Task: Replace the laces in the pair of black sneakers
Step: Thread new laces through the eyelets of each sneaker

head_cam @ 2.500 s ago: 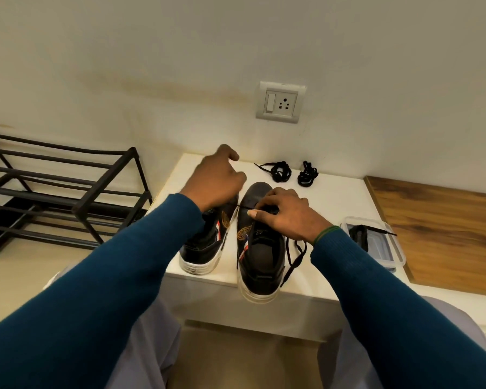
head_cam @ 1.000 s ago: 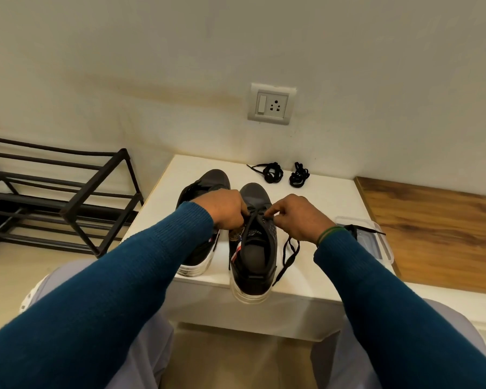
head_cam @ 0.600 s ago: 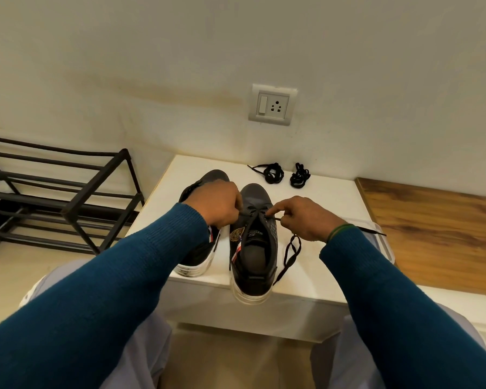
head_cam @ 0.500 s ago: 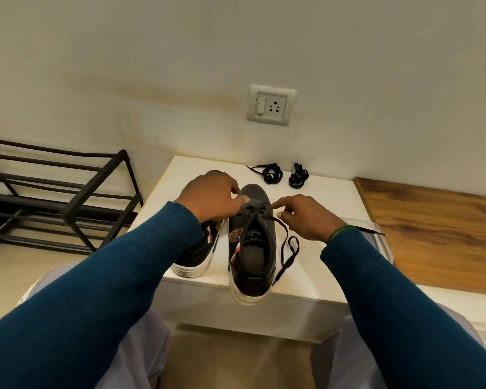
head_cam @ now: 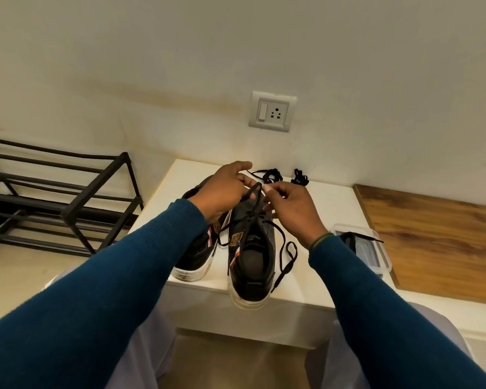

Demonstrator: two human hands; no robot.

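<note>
- The near sneaker (head_cam: 250, 256) sits on the counter (head_cam: 320, 197) with its heel overhanging the front edge. Its lace (head_cam: 283, 242) trails slack down the right side and seems to run only through the eyelets towards the toe, so this shoe looks part-done.
- The other sneaker (head_cam: 197, 254) stands just beside it on the left, half hidden by a sleeve; its lacing cannot be told.
- Above the toe, the left hand (head_cam: 225, 189) and right hand (head_cam: 292, 206) each pinch a raised strand of that lace in curled fingers (head_cam: 268, 188).
- Two lace bundles (head_cam: 271, 175) lie untouched near the wall, apart from the fingers.
</note>
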